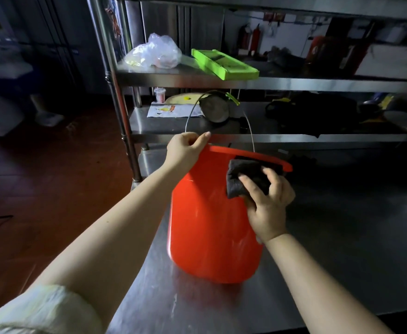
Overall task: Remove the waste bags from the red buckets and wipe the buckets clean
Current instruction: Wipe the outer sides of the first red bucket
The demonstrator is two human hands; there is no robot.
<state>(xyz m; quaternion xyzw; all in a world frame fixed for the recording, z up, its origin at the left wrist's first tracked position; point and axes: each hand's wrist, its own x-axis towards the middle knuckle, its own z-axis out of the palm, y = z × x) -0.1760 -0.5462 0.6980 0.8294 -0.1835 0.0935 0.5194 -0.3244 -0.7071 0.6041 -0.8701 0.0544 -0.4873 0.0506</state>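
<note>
- The bucket (212, 225) has its opening turned away, so the inside is hidden.
- Left hand (185, 150): fingers pinch the rim.
- Right hand (267, 208): fingers clutch a dark cloth (246, 174) against the bucket's outer wall.

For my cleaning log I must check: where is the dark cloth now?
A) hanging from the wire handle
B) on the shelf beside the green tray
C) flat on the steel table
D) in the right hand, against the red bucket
D: the right hand holds the dark cloth against the red bucket, near its rim.
</note>
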